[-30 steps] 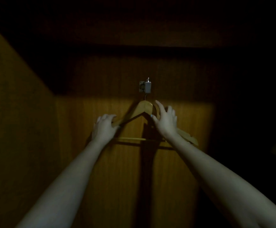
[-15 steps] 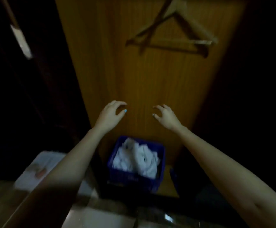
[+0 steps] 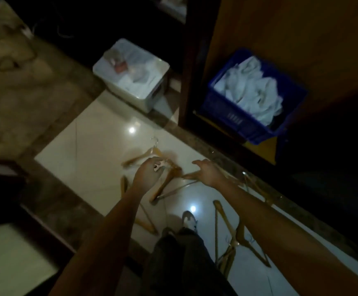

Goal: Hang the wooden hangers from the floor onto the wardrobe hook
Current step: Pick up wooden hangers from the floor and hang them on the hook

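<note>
Several wooden hangers lie scattered on the pale glossy floor tile (image 3: 92,150). One hanger with a metal hook (image 3: 144,155) lies just beyond my left hand (image 3: 149,173), whose fingers hang loosely apart above it, holding nothing. Another hanger (image 3: 165,185) lies between my hands. My right hand (image 3: 206,173) is spread open low over a hanger arm (image 3: 187,175); I cannot tell if it touches. More hangers (image 3: 235,238) lie at the lower right by my leg. The wardrobe hook is out of view.
A blue crate (image 3: 227,110) of white cloth stands inside the wardrobe on the right. A white lidded box (image 3: 150,99) sits on the floor to its left. My shoe (image 3: 190,220) and trouser leg are below the hands. The room is dim.
My hands let go of the hanger left hanging on the hook, dropped past the wardrobe panel, and now reach down to the hangers on the floor. The view tilted from hook to floor.
</note>
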